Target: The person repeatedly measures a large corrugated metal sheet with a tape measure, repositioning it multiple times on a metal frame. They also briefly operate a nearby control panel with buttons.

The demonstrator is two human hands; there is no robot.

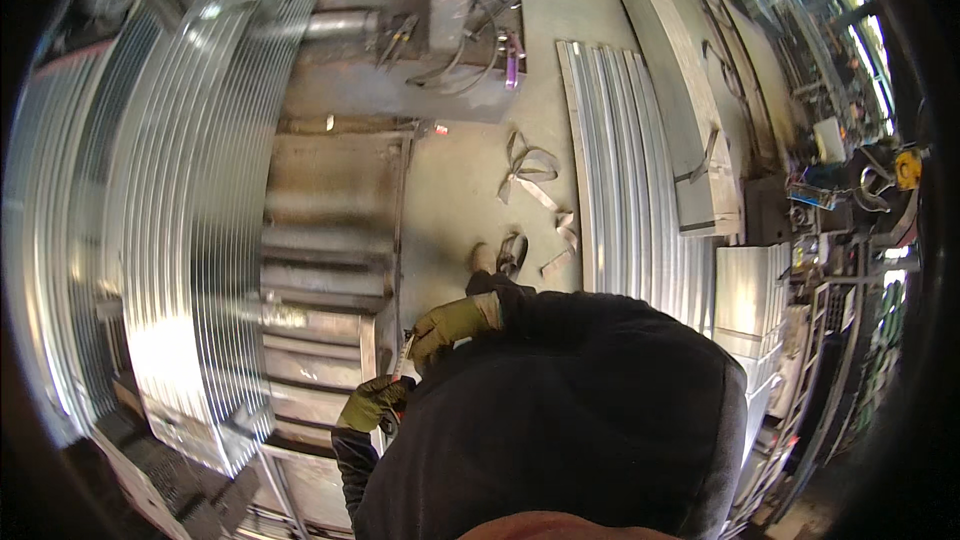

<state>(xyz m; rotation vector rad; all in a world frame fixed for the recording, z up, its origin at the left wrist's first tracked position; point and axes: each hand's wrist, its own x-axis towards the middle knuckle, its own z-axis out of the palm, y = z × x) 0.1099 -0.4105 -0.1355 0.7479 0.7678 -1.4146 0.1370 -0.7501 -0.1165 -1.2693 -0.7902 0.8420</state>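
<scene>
Right hand point(445, 330) at tape point(406, 349), any print unreadable

Olive-green gloves point(445, 330) cover both hands point(370, 403), worn with a loose black, long-sleeved top point(580, 390).

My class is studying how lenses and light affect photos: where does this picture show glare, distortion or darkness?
Head view: glare whitens the lower part of the long metal stack at left, and its long edges bow with the fisheye; head view: the bright strip at upper right is washed out; head view: the black garment shows only faint folds, and the corners are black.
</scene>
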